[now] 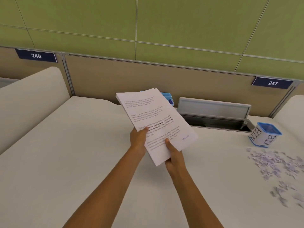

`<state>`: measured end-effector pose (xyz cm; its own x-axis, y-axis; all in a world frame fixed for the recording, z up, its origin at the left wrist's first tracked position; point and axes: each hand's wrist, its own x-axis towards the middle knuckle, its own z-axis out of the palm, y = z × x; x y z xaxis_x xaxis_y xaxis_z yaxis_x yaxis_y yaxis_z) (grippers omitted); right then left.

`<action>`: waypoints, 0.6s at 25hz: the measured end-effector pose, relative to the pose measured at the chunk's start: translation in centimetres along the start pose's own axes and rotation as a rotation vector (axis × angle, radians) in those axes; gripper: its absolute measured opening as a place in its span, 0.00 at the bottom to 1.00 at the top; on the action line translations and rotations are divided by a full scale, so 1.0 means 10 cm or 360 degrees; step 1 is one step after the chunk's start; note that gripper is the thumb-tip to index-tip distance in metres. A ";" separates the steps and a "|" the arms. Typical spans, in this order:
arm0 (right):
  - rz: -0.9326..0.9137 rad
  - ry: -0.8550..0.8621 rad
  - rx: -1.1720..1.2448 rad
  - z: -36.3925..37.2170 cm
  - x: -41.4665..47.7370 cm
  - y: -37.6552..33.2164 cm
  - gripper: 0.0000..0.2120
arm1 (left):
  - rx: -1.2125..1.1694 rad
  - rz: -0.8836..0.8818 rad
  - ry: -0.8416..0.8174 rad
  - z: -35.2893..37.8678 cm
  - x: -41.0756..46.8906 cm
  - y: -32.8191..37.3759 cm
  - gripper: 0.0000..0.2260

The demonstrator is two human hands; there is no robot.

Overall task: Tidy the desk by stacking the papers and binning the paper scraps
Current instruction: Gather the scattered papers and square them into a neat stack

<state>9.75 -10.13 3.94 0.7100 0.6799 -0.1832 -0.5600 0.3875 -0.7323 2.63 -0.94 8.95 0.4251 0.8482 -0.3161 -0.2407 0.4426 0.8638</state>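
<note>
On the far partition [148, 76], a dark blue plate [36, 55] at the left reads "246" in white, and a matching plate [272, 83] at the right reads "247". The bin [263, 135], far right on the surface [82, 145], carries "BIN" in black capitals on two white sides. On the papers [156, 122] only bold words are legible: "by a slower pace, it is centered" and "community bonds, local traditions, and"; the rest is too small.

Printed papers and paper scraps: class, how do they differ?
The printed papers are whole sheets; the paper scraps are tiny torn bits. The papers are gathered in a stack, gripped by the left hand and right hand; the scraps lie scattered on the desk. Both are paper.
</note>
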 end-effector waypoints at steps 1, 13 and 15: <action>-0.0026 -0.0034 -0.0082 -0.04 0.00 -0.04 0.26 | 0.0090 0.0029 0.0016 -0.05 0.01 0.05 0.11; -0.0325 -0.0185 -0.1713 -0.30 0.25 -1.23 0.37 | 0.1726 -0.0482 -0.1217 -0.72 0.29 0.86 0.16; 0.0019 -0.0527 -0.2009 -0.23 0.23 -1.26 0.25 | 0.1803 -0.0569 -0.1377 -0.65 0.30 0.85 0.16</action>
<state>19.39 -14.89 11.21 0.4683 0.8695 -0.1569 0.3477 -0.3447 -0.8720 -3.76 7.27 12.80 0.7905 0.1295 -0.5986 0.6116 -0.2189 0.7603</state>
